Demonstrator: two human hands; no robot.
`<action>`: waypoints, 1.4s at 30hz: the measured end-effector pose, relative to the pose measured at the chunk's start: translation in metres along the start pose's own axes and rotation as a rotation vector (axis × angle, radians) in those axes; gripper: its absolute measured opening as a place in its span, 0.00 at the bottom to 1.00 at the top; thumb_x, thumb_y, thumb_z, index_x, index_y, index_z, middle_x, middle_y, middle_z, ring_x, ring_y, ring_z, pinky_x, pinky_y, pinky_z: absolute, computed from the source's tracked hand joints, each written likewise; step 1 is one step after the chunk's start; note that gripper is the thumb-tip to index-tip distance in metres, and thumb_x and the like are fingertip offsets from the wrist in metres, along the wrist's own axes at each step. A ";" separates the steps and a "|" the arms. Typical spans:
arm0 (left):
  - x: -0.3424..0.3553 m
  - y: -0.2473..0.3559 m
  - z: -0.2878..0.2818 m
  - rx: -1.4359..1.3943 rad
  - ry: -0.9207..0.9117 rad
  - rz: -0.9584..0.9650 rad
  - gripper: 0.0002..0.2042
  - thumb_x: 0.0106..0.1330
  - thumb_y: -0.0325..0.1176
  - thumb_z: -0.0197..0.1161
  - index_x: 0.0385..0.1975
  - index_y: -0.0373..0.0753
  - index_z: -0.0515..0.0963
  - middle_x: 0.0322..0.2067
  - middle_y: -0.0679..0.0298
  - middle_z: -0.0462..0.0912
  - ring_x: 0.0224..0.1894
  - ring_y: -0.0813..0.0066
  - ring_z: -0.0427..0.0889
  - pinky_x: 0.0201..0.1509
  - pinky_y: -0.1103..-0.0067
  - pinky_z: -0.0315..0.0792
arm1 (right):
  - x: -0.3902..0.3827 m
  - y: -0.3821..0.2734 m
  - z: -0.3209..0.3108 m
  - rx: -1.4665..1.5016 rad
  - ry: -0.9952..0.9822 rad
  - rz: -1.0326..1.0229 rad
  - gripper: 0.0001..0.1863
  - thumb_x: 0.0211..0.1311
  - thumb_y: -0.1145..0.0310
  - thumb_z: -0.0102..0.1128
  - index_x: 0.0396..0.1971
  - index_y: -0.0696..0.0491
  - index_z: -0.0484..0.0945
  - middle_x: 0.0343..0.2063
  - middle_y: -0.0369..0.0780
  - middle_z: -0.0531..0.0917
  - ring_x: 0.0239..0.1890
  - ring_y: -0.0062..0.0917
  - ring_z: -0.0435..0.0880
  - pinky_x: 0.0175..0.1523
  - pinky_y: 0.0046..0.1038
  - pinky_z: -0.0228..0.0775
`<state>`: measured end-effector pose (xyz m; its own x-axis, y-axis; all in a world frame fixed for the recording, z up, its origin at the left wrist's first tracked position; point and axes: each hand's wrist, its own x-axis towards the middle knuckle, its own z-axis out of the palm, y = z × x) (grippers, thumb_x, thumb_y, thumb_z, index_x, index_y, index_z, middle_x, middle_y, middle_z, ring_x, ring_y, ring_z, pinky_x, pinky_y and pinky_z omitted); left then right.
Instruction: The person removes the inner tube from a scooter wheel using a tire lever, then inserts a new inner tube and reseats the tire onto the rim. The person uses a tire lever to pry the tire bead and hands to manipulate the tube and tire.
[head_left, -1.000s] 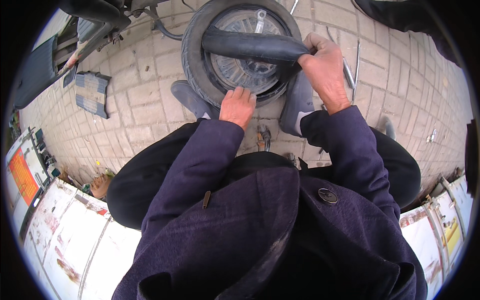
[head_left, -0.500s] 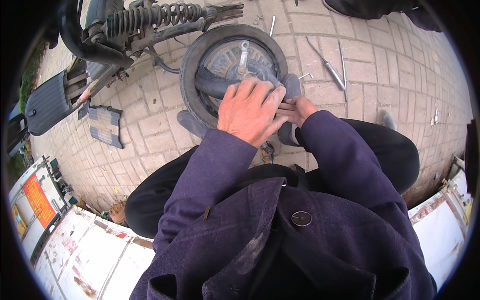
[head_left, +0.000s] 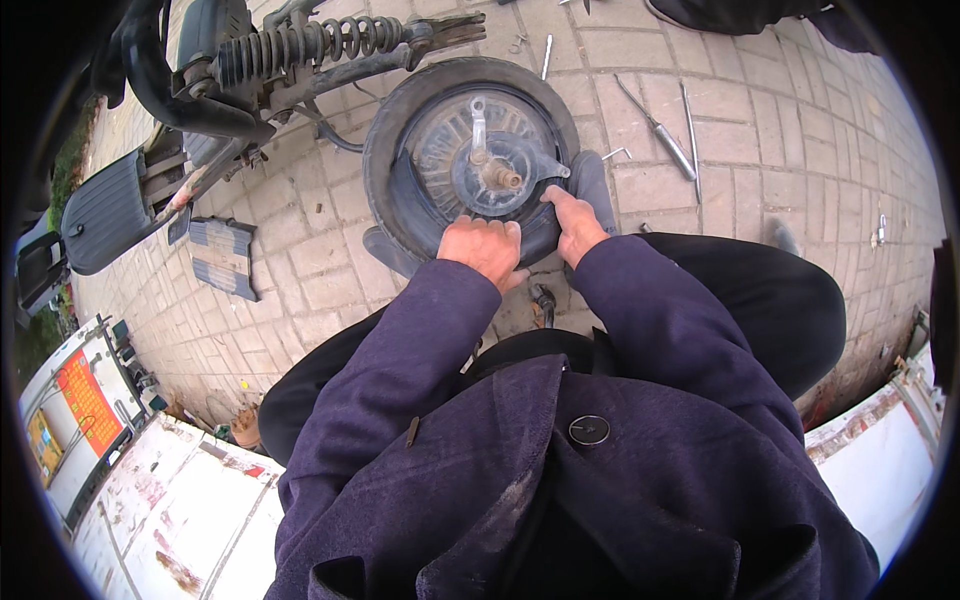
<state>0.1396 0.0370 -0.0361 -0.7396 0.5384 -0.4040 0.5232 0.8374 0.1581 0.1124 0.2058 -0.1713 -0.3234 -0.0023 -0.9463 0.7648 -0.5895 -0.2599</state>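
A small scooter wheel lies on the paving between my feet, its black tyre [head_left: 385,125] round a dusty metal hub [head_left: 503,180] with a short lever arm [head_left: 478,125]. At the tyre's near edge my left hand [head_left: 483,248] is closed, knuckles up, fingers curled over the rubber and out of sight. My right hand [head_left: 577,226] grips the tyre to the right of it, thumb on the inner edge, its other fingers mostly hidden. Black rubber that looks like an inner tube [head_left: 418,193] lies inside the tyre's left side.
At the upper left is the scooter frame with a coil-spring shock absorber [head_left: 310,45]. A screwdriver-like tool [head_left: 668,145], a thin metal rod [head_left: 690,140] and an L-shaped key [head_left: 618,154] lie to the right. A flat cover [head_left: 225,255] sits on the left; white panels stand near me.
Both hands have come nearer to me and apart, from over the hub to the tyre's near edge. The black tube that crossed the hub is now down inside the tyre, exposing the axle.
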 end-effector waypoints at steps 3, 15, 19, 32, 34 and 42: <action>-0.004 -0.001 -0.004 -0.058 0.107 0.010 0.27 0.51 0.55 0.78 0.38 0.39 0.78 0.32 0.61 0.85 0.38 0.65 0.86 0.44 0.71 0.75 | -0.025 -0.017 0.002 -0.080 0.028 -0.083 0.19 0.53 0.75 0.66 0.42 0.70 0.74 0.37 0.49 0.81 0.35 0.35 0.84 0.43 0.38 0.78; -0.004 -0.007 -0.029 -0.391 0.272 -0.064 0.29 0.50 0.50 0.78 0.47 0.38 0.79 0.38 0.59 0.85 0.43 0.58 0.85 0.49 0.67 0.77 | -0.111 -0.074 0.026 -0.262 -0.061 -0.356 0.12 0.55 0.69 0.67 0.35 0.60 0.80 0.29 0.39 0.80 0.29 0.25 0.80 0.37 0.30 0.72; -0.004 -0.013 -0.047 -0.491 0.267 -0.069 0.29 0.49 0.46 0.78 0.49 0.39 0.79 0.39 0.59 0.84 0.44 0.56 0.85 0.52 0.65 0.77 | -0.140 -0.087 0.036 -0.277 -0.109 -0.410 0.11 0.57 0.69 0.65 0.36 0.60 0.80 0.29 0.37 0.79 0.30 0.23 0.79 0.39 0.27 0.71; -0.029 -0.009 -0.069 -0.534 0.209 -0.022 0.28 0.46 0.36 0.73 0.49 0.36 0.77 0.40 0.56 0.84 0.46 0.55 0.83 0.48 0.66 0.75 | -0.123 -0.085 0.016 -0.326 -0.411 0.076 0.31 0.72 0.42 0.57 0.57 0.56 0.74 0.50 0.44 0.83 0.50 0.31 0.85 0.61 0.41 0.73; -0.027 -0.009 -0.067 -0.480 0.215 0.071 0.27 0.45 0.37 0.73 0.48 0.36 0.77 0.39 0.57 0.83 0.45 0.56 0.83 0.48 0.67 0.74 | -0.093 -0.081 0.008 -0.210 -0.405 0.147 0.30 0.72 0.44 0.59 0.56 0.56 0.76 0.48 0.46 0.85 0.50 0.32 0.87 0.57 0.37 0.79; -0.025 0.001 -0.057 -0.402 0.212 0.127 0.27 0.46 0.36 0.74 0.48 0.35 0.76 0.37 0.58 0.81 0.41 0.57 0.82 0.47 0.67 0.74 | -0.001 -0.092 0.017 -0.015 -0.346 0.226 0.17 0.67 0.58 0.66 0.38 0.58 0.76 0.22 0.44 0.82 0.17 0.28 0.81 0.21 0.30 0.80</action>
<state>0.1344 0.0297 0.0260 -0.7724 0.6111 -0.1731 0.4401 0.7114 0.5479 0.0329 0.2467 -0.1435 -0.3128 -0.4035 -0.8598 0.8452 -0.5312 -0.0582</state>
